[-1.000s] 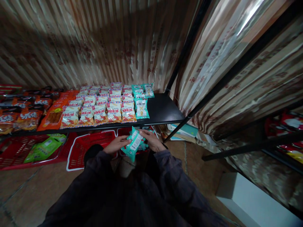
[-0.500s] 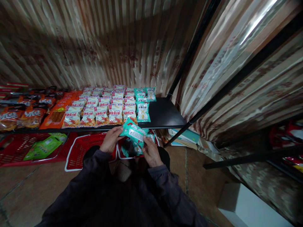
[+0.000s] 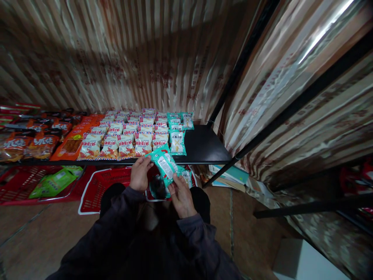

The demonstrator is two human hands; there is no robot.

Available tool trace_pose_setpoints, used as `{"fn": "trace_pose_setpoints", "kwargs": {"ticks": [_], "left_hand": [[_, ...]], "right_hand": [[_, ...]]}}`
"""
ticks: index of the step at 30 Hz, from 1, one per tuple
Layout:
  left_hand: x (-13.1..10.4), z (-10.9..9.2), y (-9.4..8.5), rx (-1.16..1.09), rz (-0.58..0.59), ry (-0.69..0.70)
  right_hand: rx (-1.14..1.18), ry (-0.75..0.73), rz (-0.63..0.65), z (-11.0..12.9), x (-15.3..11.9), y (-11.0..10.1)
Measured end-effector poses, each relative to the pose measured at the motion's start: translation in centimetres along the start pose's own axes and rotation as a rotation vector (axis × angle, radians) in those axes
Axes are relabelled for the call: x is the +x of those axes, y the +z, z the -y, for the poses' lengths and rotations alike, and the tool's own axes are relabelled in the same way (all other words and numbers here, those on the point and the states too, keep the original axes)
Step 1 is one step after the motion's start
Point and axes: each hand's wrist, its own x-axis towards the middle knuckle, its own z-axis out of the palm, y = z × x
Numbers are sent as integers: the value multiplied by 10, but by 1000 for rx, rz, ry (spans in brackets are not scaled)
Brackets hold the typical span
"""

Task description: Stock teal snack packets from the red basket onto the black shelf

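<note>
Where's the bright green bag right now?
In the head view, the green bag lies in the leftmost red basket, below the shelf, left of the left hand.

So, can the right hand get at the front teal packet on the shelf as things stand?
Probably not straight away: the right hand holds another teal packet, though the front one looks largely uncovered on the shelf.

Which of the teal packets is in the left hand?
The packet raised in front of the shelf, white label showing. The left hand pinches its upper corner, the right hand its lower end. Other teal packets lie on the shelf or below.
</note>
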Motion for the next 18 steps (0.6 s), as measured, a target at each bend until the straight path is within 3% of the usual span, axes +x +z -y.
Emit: {"fn": "trace_pose_setpoints", "kwargs": {"ticks": [9,18], "left_hand": [[0,-12,16,-91,-113,26],[6,-15,16,5,-17,59]], "right_hand": [[120,-33,-64,8,-4,9],[93,-35,-6,23,0,7]]}}
